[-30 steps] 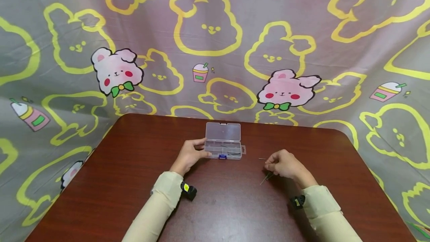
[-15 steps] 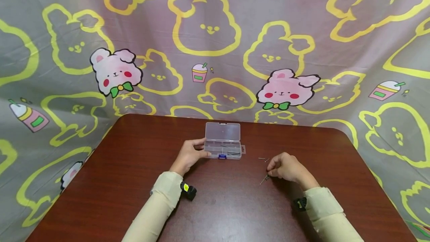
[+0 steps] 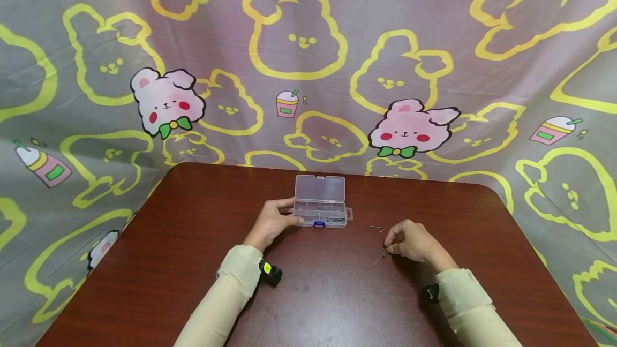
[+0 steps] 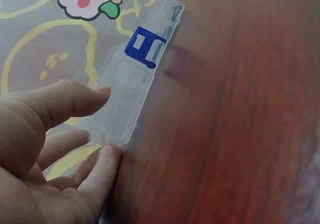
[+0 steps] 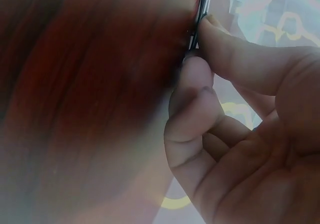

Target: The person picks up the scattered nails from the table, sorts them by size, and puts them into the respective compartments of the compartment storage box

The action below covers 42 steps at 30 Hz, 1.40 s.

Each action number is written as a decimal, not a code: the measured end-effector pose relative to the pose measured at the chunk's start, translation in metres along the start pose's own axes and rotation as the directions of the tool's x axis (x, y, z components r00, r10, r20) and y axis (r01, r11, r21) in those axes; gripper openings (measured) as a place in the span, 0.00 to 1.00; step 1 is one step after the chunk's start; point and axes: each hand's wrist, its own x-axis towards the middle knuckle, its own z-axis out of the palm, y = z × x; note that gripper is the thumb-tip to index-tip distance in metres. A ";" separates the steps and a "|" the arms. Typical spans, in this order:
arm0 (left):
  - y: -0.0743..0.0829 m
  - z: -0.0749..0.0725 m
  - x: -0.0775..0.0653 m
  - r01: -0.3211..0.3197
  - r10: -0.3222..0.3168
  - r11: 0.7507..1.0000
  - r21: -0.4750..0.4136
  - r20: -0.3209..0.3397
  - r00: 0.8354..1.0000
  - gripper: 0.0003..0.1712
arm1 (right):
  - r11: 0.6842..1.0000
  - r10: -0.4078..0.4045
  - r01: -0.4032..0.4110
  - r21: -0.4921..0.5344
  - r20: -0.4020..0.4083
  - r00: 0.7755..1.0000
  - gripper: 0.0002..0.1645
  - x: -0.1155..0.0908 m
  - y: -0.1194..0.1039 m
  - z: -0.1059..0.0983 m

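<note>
Hands (image 3: 271,224) (image 3: 409,240) on clear box (image 3: 320,189), left, and nails (image 5: 202,6), right

Soft glare whitens the near worktop (image 3: 328,299); the right wrist view is dim and hazy, its worktop blurred.

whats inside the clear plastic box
Inside the clear plastic box, thin metal pieces, likely screws or nails, lie front-right, with another farther back. Anything covered by the blue latch or left hand can't be seen.
</note>
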 end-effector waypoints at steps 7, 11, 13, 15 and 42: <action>0.000 0.001 0.001 -0.007 0.007 1.000 -0.012 0.000 1.000 0.37 | 0.996 -0.067 0.068 -0.057 0.024 0.997 0.12 -0.002 0.001 0.000; -0.002 0.001 0.002 -0.010 0.010 1.000 -0.007 0.002 1.000 0.37 | 0.994 -0.086 0.088 -0.059 0.028 0.996 0.12 -0.003 0.003 0.000; -0.003 0.001 0.002 -0.012 0.012 1.000 -0.005 0.003 1.000 0.37 | 0.994 -0.088 0.089 -0.056 0.027 0.996 0.11 -0.003 0.004 0.001; -0.003 0.001 0.002 -0.013 0.013 1.000 -0.007 0.004 1.000 0.37 | 0.995 -0.083 0.084 -0.052 0.025 0.996 0.11 -0.003 0.004 0.001; 0.000 0.001 -0.001 -0.011 0.011 1.000 -0.001 0.005 1.000 0.38 | 0.996 -0.073 0.072 -0.043 -0.010 0.997 0.07 -0.004 0.006 0.001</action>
